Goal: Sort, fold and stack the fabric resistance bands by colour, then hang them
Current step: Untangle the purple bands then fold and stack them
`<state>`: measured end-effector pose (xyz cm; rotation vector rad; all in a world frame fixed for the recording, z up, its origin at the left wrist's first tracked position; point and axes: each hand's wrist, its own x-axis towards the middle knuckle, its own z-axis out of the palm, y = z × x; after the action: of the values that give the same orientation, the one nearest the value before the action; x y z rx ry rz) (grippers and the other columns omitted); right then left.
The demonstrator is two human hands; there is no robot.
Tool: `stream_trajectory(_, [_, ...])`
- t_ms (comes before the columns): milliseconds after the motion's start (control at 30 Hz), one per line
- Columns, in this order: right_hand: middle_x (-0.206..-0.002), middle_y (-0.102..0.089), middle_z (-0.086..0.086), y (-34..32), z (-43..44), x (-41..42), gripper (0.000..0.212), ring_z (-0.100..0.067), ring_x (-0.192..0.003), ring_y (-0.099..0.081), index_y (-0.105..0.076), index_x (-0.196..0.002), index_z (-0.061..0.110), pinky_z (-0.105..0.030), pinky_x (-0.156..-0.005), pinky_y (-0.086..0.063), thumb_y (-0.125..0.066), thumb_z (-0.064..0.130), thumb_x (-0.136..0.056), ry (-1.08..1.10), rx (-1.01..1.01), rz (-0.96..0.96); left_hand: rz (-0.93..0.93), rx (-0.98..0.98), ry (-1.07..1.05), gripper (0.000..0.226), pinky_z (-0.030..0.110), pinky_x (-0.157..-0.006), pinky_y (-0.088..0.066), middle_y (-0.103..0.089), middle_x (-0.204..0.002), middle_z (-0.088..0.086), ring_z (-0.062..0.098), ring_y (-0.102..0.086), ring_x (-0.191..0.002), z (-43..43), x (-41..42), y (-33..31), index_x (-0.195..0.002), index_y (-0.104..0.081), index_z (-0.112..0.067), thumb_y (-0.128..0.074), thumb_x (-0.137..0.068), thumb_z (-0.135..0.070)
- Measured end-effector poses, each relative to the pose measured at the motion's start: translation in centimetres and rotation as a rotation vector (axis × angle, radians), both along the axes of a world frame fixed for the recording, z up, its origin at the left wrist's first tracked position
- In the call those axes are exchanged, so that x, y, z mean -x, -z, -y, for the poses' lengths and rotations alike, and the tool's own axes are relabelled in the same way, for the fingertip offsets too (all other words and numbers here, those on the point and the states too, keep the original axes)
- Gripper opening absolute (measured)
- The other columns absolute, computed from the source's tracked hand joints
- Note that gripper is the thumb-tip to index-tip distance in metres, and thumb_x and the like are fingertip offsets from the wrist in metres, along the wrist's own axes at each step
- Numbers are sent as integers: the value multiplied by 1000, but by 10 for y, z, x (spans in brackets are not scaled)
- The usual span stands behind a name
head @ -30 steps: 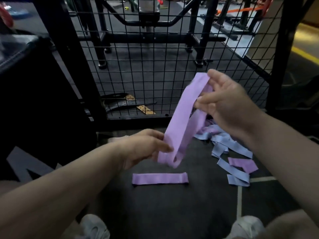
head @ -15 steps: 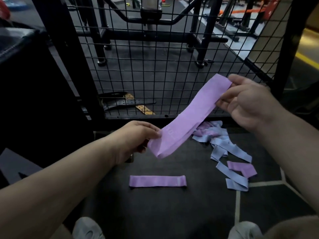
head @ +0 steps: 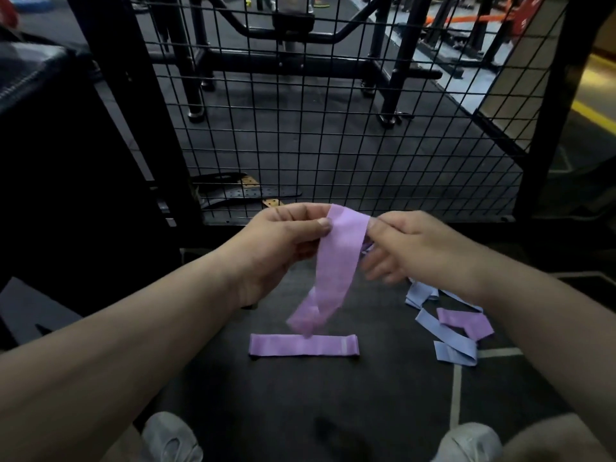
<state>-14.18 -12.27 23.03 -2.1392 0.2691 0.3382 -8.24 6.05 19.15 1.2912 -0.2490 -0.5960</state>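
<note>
1. Head view is looking down on two bare hands, both raised in front of a black wire mesh panel (head: 333, 128).
2. The left hand (head: 283, 235) is pinching the top left edge of a lilac band (head: 336, 268), thumb pressing onto the fabric, so that grip is clamped on the band.
3. The right hand (head: 410, 248) is pinching the top right edge, so its grip is clamped on the same band. Its lower fingers are blurring and hanging loosely curled.
4. The lilac band is hanging in the air between the two hands, trailing down and a little left, with its blurred lower end dangling just above the floor (head: 333, 395).
5. A folded purple band (head: 303, 345) is lying flat on the floor below, near the centre and running left to right.
6. Over on the right, a loose heap of bands (head: 446, 331) is sprawling on the floor, with blue strips tangling with a purple one, and the right forearm is partly hiding it.
7. Two pale shoes are showing at the near edge, the left shoe (head: 173, 438) and the right shoe (head: 466, 441).
8. Beyond the mesh, a black gym frame (head: 293, 61) is standing on the far floor.
</note>
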Motion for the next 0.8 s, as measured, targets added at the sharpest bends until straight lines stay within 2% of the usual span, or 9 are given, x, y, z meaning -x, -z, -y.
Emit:
stream_trajectory(100, [-96, -76, -6, 3, -8, 0, 32, -18, -88, -74, -63, -111, 15, -44, -90, -56, -39, 36, -104, 58, -224, 28, -63, 26, 2, 30, 29, -81, -54, -69, -110, 22, 27, -64, -95, -1, 0, -2, -118, -67, 0, -51, -93, 0])
stream_trajectory(267, [-105, -75, -10, -1, -10, -4, 30, -29, -99, -71, -63, -116, 11, -51, -99, -50, -42, 26, -102, 142, -529, 48, -77, 43, 42, 33, 40, -95, -49, -66, -122, 21, 33, -61, -107, -3, 2, -5, -122, -66, -5, -50, -93, 0])
stream_trajectory(367, [-109, -73, -16, -4, -10, -1, 37, -38, -104, -68, -66, -116, 10, -54, -101, -48, -34, 20, -99, 88, -616, 35, -63, 59, 57, 34, 35, -84, -55, -70, -114, 16, 24, -67, -95, -4, 4, -5, -121, -67, -7, -48, -94, 1])
stream_trajectory(467, [-103, -73, -16, -3, -11, -1, 31, -41, -96, -68, -66, -107, 6, -56, -95, -52, -41, 23, -98, 41, -519, 33, -53, 56, 33, 31, 29, -73, -57, -71, -102, 11, 18, -69, -80, -4, 3, -4, -118, -67, -7, -48, -95, 2])
stream_trajectory(500, [-97, -74, -13, 0, -11, -2, 24, -35, -88, -70, -67, -101, 7, -54, -90, -55, -50, 24, -98, 60, -416, 92, -50, 55, 32, 30, 28, -71, -57, -71, -100, 11, 17, -69, -78, -4, 3, -3, -117, -67, -6, -49, -95, 2])
stream_trajectory(567, [-88, -75, -5, 5, -11, -3, 14, -20, -78, -72, -70, -97, 13, -41, -75, -60, -64, 26, -94, 87, -191, 248, -66, 69, 42, 27, 28, -70, -58, -72, -98, 11, 17, -69, -77, -3, 4, -3, -117, -66, -5, -50, -96, 1])
stream_trajectory(633, [-81, -74, -6, 9, -11, -4, 9, -18, -72, -70, -71, -90, 16, -37, -65, -56, -68, 24, -92, 107, -91, 383, -93, 87, 43, 24, 29, -67, -58, -73, -97, 12, 19, -70, -78, -2, 5, -5, -115, -64, -5, -54, -93, -1])
stream_trajectory(700, [-80, -70, -17, 9, -10, -6, 12, -26, -67, -63, -70, -84, 13, -42, -65, -53, -69, 23, -91, 116, -59, 486, -102, 79, 4, 29, 32, -69, -56, -72, -96, 10, 22, -69, -82, -1, 4, -5, -115, -61, -6, -63, -86, -2])
stream_trajectory(800, [-86, -68, -19, -2, -12, -7, 11, -18, -72, -62, -69, -87, 8, -37, -70, -54, -67, 18, -93, 102, -217, 504, -18, -26, 11, 46, 41, -81, -53, -71, -101, 8, 24, -68, -92, -2, 0, 3, -119, -62, -11, -72, -76, 2])
